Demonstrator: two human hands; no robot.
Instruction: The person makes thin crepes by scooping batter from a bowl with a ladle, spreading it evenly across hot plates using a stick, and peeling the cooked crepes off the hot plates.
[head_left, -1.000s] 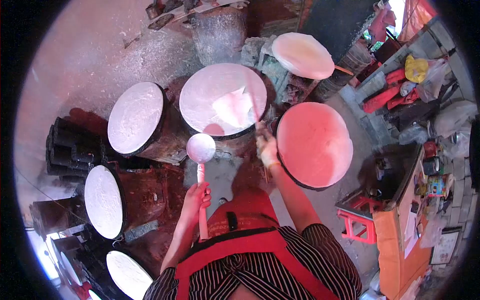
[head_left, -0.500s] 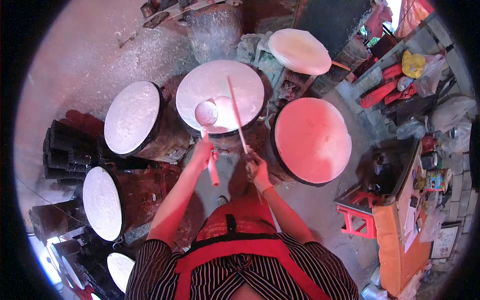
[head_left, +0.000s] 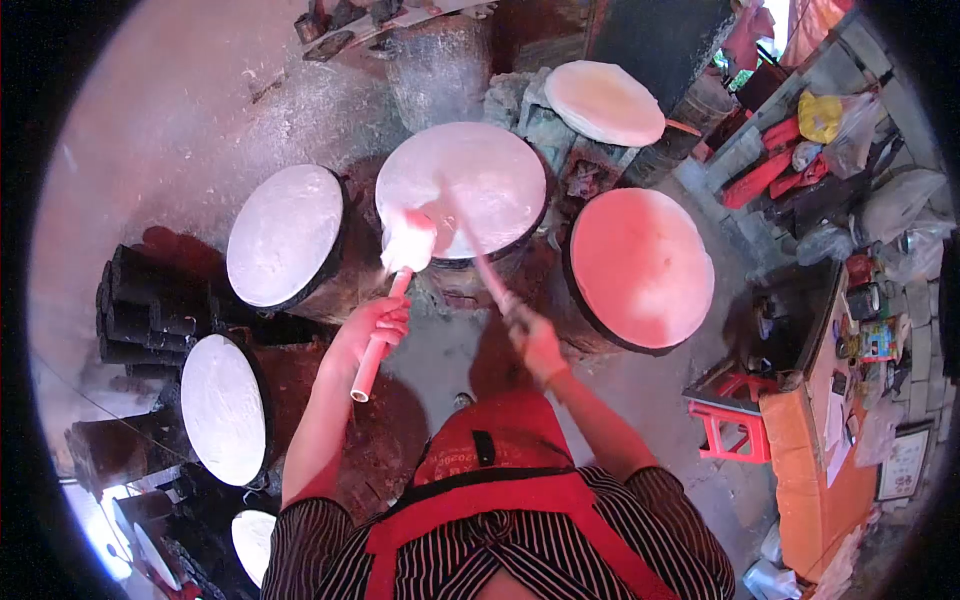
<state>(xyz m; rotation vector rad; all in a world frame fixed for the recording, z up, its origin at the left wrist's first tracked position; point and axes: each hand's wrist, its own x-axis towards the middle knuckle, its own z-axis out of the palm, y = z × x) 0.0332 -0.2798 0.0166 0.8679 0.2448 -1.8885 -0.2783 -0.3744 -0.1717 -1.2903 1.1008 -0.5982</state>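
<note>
My left hand (head_left: 372,332) is wrapped round the pale, tube-like handle of a ladle (head_left: 408,243). The ladle's bowl is smeared by motion and whitish, at the lower left rim of the middle round pan (head_left: 490,165), whose top is coated white. In my right hand (head_left: 535,345) is a long thin stick (head_left: 482,262), blurred, its far end over the same white surface. Whether the stick touches that surface I cannot tell.
Other round white-topped pans stand at left (head_left: 284,235) and lower left (head_left: 222,410). One pan (head_left: 640,265) to the right is lit red. Behind it sits a pale round disc (head_left: 605,103). A red stool (head_left: 732,435) and an orange-sided table (head_left: 800,480) are at right.
The ladle has moved from over the middle pan to its lower left rim, its handle now slanting more. My right hand has shifted right with the stick. The view has moved slightly.
</note>
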